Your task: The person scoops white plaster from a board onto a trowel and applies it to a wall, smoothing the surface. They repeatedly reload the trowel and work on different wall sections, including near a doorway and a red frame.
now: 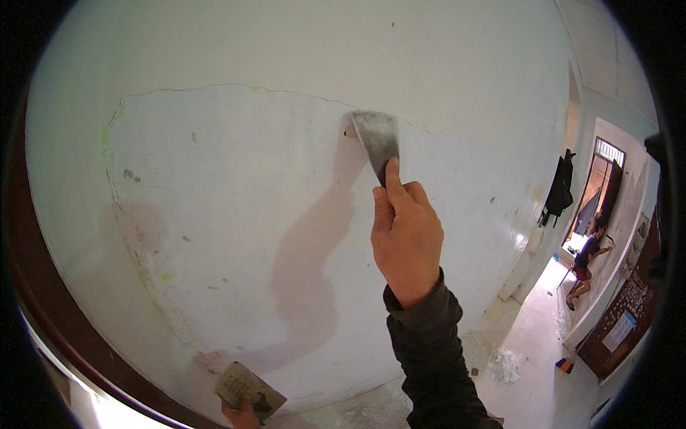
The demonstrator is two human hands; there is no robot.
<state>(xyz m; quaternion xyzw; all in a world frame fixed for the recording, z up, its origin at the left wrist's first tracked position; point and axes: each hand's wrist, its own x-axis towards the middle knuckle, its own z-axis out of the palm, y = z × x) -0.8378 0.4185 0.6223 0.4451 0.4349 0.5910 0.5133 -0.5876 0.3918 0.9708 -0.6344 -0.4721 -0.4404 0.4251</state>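
Note:
My right hand (407,243) is closed around the handle of a scraper (377,134), index finger stretched along its blade. The wide, dusty metal edge points up and lies at the ragged upper border of a bare, pale patch (221,186) on the wall. Just left of the blade is a small dark hole (348,132). Low on the left, my left hand (243,416) grips a khaki piece of sandpaper (246,390) with dark print on its face. That hand is cut off by the lower edge, so only some of its fingers show.
Brown trim (43,293) curves along the wall's left side. Debris (506,366) lies on the floor at right. A dark bag (559,187) hangs beyond the wall's right end. Farther off, another person (587,261) sits working at a wall, near a brown board (625,325).

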